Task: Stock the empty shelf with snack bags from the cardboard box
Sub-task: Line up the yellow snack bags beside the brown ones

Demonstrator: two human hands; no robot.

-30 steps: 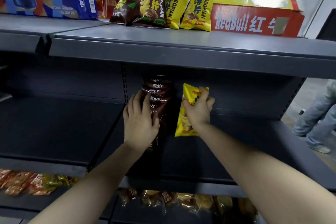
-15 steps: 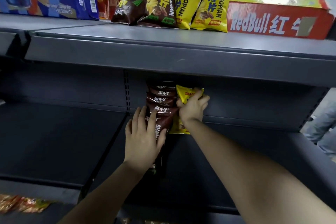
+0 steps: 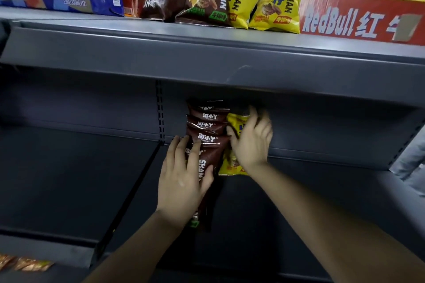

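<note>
Red carton [image 3: 345, 8] reads RedBull; brown bag [image 3: 208, 158], SHAN

Left hand [image 3: 184, 181] and right hand [image 3: 250, 142] reach forward.

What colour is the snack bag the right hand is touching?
The snack bag is yellow, seen in the head view, beside the brown bags.

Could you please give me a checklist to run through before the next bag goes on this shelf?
1. Brown bags stand in a row, left hand flat against them: ok.
2. Yellow bag touches the row: ok.
3. Right hand grip on the yellow bag: cannot tell, blurred.
4. Room on the shelf right of the yellow bag: ok.
5. Cardboard box within reach: cannot tell, out of view.
</note>
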